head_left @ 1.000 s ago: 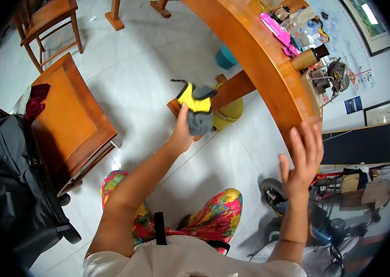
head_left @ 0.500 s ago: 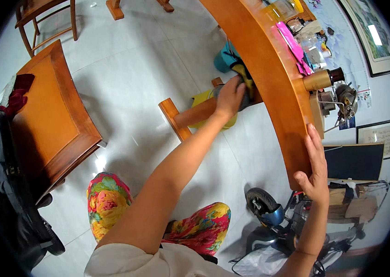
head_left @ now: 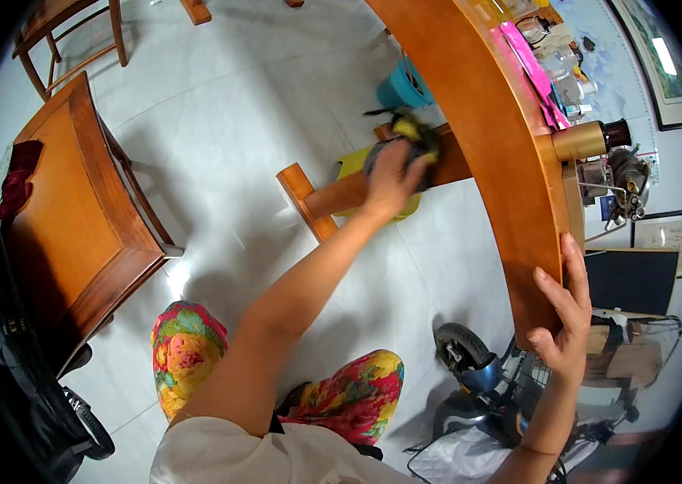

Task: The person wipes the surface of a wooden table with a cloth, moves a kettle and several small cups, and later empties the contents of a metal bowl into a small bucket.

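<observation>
My left hand (head_left: 393, 181) is closed on a dark grey and yellow cloth (head_left: 415, 133), which is smeared by motion. The cloth lies against the wooden crossbeam (head_left: 343, 194) under the table, by a yellow bin (head_left: 351, 164) standing behind the beam. My right hand (head_left: 564, 310) rests on the near end of the long wooden table (head_left: 510, 202), its fingers stretched along the edge and thumb apart. Nothing is held in it.
A teal bucket (head_left: 404, 85) stands on the floor under the table. Tabletop items include a pink packet (head_left: 528, 68) and a gold bottle (head_left: 581, 142). A wooden chair (head_left: 87, 218) with dark clothing stands at left; a scooter (head_left: 470, 367) at lower right.
My left hand has shifted slightly left along the beam, and the cloth's loose end has swung up and left. My right hand stays on the table end, its fingers a little more bent.
</observation>
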The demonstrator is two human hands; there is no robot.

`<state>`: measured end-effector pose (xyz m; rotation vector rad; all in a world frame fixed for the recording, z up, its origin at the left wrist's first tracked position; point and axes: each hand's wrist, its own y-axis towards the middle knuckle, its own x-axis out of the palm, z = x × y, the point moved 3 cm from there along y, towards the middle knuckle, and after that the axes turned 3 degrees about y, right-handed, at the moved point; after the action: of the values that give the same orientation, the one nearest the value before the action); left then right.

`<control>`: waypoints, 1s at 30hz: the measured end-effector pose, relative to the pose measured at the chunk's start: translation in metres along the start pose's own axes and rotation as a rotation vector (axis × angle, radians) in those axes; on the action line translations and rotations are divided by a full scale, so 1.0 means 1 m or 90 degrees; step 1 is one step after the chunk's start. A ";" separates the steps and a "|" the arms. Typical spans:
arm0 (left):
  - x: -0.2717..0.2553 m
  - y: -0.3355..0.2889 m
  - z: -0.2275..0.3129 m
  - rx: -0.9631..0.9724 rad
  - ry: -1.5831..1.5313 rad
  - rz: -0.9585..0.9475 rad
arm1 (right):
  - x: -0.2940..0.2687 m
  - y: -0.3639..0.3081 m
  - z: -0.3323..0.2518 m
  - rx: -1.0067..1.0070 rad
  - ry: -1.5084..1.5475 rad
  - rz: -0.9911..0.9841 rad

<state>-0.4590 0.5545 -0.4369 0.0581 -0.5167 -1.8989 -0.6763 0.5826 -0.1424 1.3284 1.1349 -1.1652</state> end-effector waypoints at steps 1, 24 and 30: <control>0.006 0.016 0.018 0.077 -0.011 0.022 | 0.001 0.003 -0.002 -0.008 0.007 0.000; 0.025 0.016 0.068 0.272 0.179 0.041 | 0.002 0.006 -0.006 0.001 0.060 0.027; -0.047 -0.053 -0.076 0.064 0.364 0.097 | 0.007 0.027 -0.026 -0.076 0.106 0.027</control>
<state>-0.4658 0.5874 -0.5348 0.5930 -0.2155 -1.6096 -0.6472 0.6071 -0.1455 1.3707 1.2693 -0.9545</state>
